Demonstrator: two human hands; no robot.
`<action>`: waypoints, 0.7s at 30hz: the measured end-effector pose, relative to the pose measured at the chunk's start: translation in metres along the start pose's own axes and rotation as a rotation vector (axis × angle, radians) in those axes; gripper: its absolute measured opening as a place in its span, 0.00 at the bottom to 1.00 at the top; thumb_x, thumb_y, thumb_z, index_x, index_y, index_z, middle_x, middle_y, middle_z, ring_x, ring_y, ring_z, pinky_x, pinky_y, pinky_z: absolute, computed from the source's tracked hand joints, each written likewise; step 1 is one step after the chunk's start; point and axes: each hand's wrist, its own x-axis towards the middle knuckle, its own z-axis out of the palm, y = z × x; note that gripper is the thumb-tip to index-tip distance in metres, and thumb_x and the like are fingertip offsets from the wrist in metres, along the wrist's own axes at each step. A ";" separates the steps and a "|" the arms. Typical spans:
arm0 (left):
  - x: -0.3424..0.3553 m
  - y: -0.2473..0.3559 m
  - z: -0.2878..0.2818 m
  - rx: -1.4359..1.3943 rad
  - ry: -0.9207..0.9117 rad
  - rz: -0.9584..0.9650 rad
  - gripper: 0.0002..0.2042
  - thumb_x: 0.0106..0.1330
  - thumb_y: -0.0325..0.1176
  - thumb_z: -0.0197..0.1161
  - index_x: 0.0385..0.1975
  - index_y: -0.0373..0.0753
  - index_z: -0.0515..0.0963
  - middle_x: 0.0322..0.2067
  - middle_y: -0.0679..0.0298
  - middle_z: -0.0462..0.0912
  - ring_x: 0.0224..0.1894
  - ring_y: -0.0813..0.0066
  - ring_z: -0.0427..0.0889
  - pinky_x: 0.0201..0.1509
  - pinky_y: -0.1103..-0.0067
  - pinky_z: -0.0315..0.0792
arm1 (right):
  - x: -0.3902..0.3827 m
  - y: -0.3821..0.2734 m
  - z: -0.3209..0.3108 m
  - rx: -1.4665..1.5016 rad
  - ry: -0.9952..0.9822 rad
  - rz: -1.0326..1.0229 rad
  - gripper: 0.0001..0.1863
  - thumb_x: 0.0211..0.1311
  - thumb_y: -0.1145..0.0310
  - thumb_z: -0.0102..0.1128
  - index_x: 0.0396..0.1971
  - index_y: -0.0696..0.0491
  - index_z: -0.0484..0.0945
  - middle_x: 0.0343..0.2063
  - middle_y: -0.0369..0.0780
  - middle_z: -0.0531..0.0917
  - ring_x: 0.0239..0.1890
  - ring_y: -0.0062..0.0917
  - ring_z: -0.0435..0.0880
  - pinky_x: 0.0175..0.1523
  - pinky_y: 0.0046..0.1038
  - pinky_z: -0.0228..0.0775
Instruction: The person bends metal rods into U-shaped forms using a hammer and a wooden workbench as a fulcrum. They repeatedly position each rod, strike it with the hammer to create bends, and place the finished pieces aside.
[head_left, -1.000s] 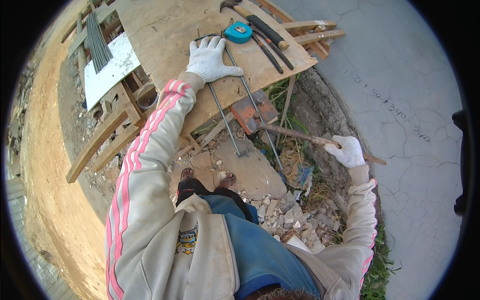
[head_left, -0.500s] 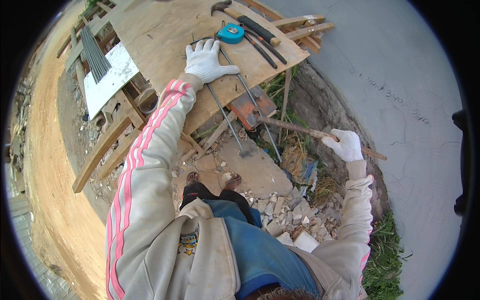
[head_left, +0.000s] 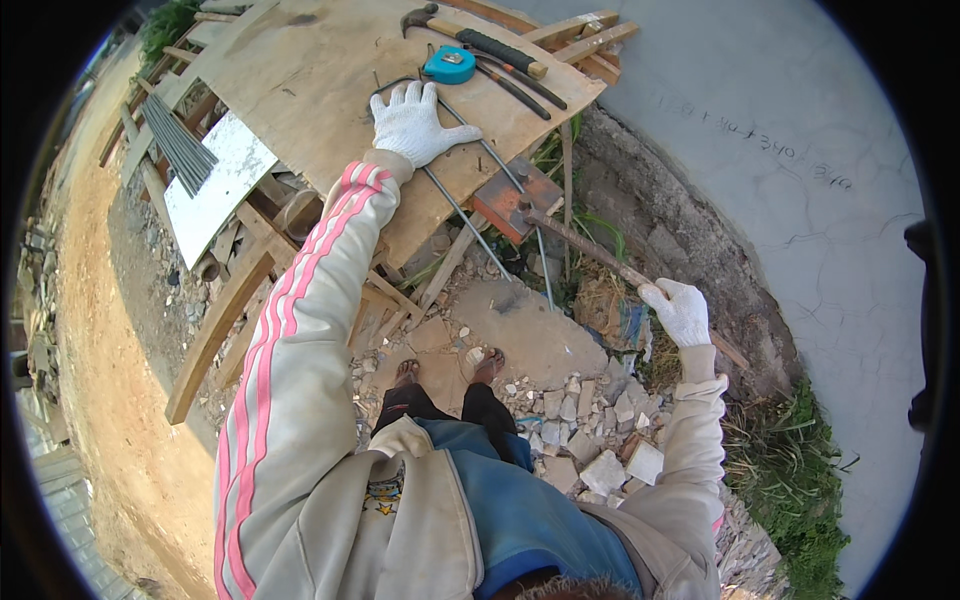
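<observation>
My left hand, in a white knit glove, lies flat with fingers spread on a thin, bent steel rod over the plywood board. Two long legs of the rod run past the board's near edge and hang over the ground. My right hand, gloved too, is closed around a long rusty bar near its outer end. The bar's far end meets a rusty orange-brown metal block at the board's edge, beside one rod leg.
Beyond my left hand lie a teal tape measure, a claw hammer and a long-handled tool. A bundle of steel rods rests at the left. A grey wall stands at right; broken rubble covers ground near my feet.
My right hand has swung the rusty bar's outer end toward me, so it slants more steeply. My left hand stays spread on the rod. The whole view has shifted slightly.
</observation>
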 end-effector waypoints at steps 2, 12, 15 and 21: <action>0.002 0.000 0.000 -0.004 0.010 0.019 0.57 0.55 0.83 0.58 0.70 0.34 0.71 0.70 0.51 0.73 0.75 0.53 0.66 0.77 0.48 0.49 | -0.022 -0.011 0.011 0.040 -0.022 0.111 0.33 0.66 0.35 0.59 0.27 0.55 0.81 0.22 0.49 0.79 0.29 0.48 0.80 0.37 0.42 0.69; 0.000 -0.002 0.002 -0.047 0.067 0.041 0.57 0.55 0.84 0.56 0.70 0.35 0.72 0.66 0.49 0.75 0.72 0.52 0.69 0.73 0.48 0.54 | -0.081 -0.052 0.044 0.124 0.072 0.224 0.33 0.71 0.37 0.55 0.28 0.56 0.82 0.24 0.54 0.79 0.32 0.53 0.79 0.38 0.45 0.68; 0.000 -0.002 0.003 -0.075 0.057 0.054 0.57 0.55 0.84 0.55 0.70 0.35 0.72 0.65 0.48 0.75 0.71 0.51 0.70 0.72 0.47 0.55 | -0.078 -0.045 0.058 0.285 0.073 0.249 0.32 0.72 0.39 0.57 0.30 0.58 0.83 0.19 0.49 0.75 0.26 0.40 0.76 0.36 0.40 0.67; 0.004 -0.007 0.004 -0.131 0.034 0.083 0.58 0.54 0.85 0.55 0.71 0.37 0.70 0.65 0.45 0.75 0.69 0.48 0.72 0.71 0.45 0.55 | -0.097 -0.082 0.078 0.291 0.201 0.385 0.31 0.71 0.39 0.58 0.34 0.57 0.86 0.23 0.51 0.82 0.28 0.42 0.82 0.38 0.39 0.71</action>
